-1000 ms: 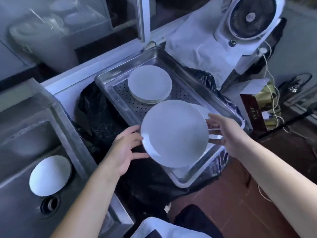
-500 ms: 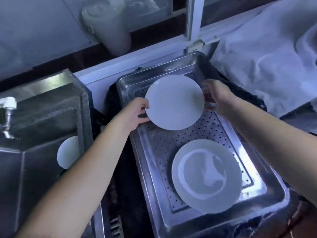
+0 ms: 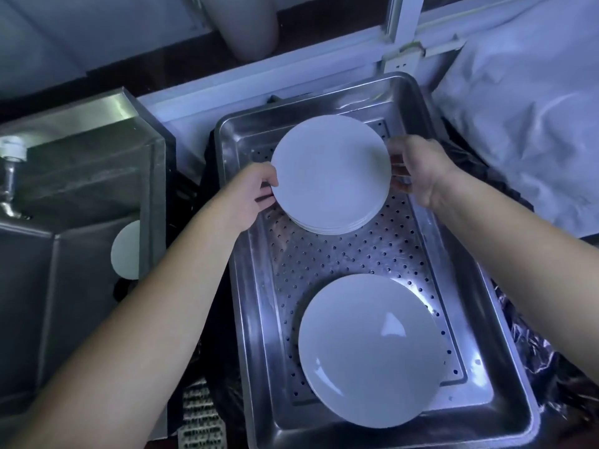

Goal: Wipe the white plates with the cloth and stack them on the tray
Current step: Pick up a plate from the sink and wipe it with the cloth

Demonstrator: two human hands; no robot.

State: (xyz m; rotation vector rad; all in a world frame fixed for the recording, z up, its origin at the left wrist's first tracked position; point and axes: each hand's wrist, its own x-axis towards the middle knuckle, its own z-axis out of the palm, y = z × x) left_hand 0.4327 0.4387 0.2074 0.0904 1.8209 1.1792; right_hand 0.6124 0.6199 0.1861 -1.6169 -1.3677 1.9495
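A white plate (image 3: 330, 166) lies face down on top of a stack of several white plates at the far end of the perforated steel tray (image 3: 246, 286). My left hand (image 3: 249, 196) pinches its left rim and my right hand (image 3: 418, 170) grips its right rim. Another white plate (image 3: 369, 348) lies face up at the near end of the tray. One more white plate (image 3: 126, 251) leans inside the sink on the left, partly hidden by the sink wall. No cloth is in view.
A steel sink (image 3: 74, 222) with a tap (image 3: 11, 170) stands left of the tray. Black plastic sheeting (image 3: 518, 335) lies under and around the tray. A white covered bundle (image 3: 525, 102) sits at the right, and a window frame (image 3: 291, 69) runs behind.
Both hands carried the plate from near the tray's front to the far stack and lowered it onto it. The camera swung closer over the tray.
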